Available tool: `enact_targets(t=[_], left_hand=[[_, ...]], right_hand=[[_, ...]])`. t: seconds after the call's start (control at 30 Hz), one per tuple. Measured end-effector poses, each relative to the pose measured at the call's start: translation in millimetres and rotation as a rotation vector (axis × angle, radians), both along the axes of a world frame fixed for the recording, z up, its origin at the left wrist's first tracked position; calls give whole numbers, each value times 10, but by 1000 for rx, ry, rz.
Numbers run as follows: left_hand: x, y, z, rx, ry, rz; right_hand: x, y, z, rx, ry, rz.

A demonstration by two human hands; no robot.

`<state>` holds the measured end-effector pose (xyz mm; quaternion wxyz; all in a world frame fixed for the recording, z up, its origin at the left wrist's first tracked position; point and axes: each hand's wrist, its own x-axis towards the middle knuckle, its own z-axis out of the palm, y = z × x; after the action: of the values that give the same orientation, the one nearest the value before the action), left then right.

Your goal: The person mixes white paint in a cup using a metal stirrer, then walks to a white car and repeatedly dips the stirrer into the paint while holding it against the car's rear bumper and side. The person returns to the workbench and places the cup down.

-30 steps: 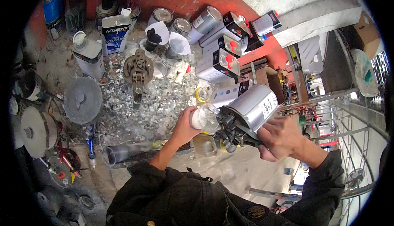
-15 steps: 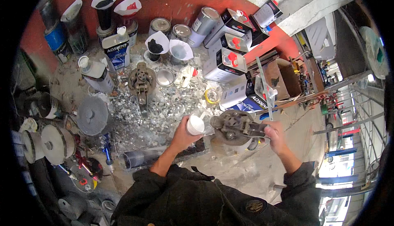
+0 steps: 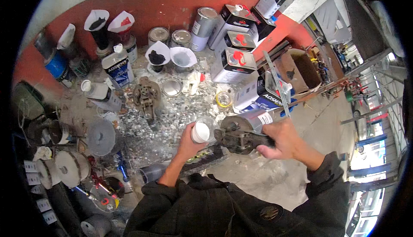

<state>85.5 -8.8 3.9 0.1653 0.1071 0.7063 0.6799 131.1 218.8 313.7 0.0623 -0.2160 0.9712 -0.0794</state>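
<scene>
My left hand (image 3: pixel 186 144) is closed round a small translucent cup (image 3: pixel 200 132) with white inside. My right hand (image 3: pixel 282 140) grips the dark handle of a silver metal can's pouring lid (image 3: pixel 234 136); the can is tilted, partly hidden behind the lid, its spout beside the cup. A similar grimy lid (image 3: pixel 146 95) stands on the paint-spattered bench (image 3: pixel 133 120). Above my hands lie a yellow ring (image 3: pixel 223 99) and an open shallow tin (image 3: pixel 172 87). Just beyond the held can stands a white-and-blue rectangular can (image 3: pixel 254 92).
Along the red wall (image 3: pixel 163 9) stand several tins, rectangular cans (image 3: pixel 232 65) and cups with paper cones (image 3: pixel 157 56). Spray guns (image 3: pixel 101 185) and grey lidded pots (image 3: pixel 69 168) crowd the left. A cardboard box (image 3: pixel 301 67), thin rods and a workshop floor (image 3: pixel 318 120) are at right.
The held can has turned from lying nearly sideways to lid-upward, still tilted, and my right hand moved with it. My left hand keeps the cup beside it. The view has shifted somewhat.
</scene>
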Motion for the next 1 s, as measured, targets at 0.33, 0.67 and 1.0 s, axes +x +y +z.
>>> enact_targets(t=[0.33,0.67,1.0], left_hand=[[91,579,-37,231,110,6],[59,591,88,244,69,-6],[66,567,-24,255,58,-23]], right_hand=[[-251,-462,442,388,-85,321],[-311,-480,536,437,-90,346],[-222,-177,415,289,-93,86]])
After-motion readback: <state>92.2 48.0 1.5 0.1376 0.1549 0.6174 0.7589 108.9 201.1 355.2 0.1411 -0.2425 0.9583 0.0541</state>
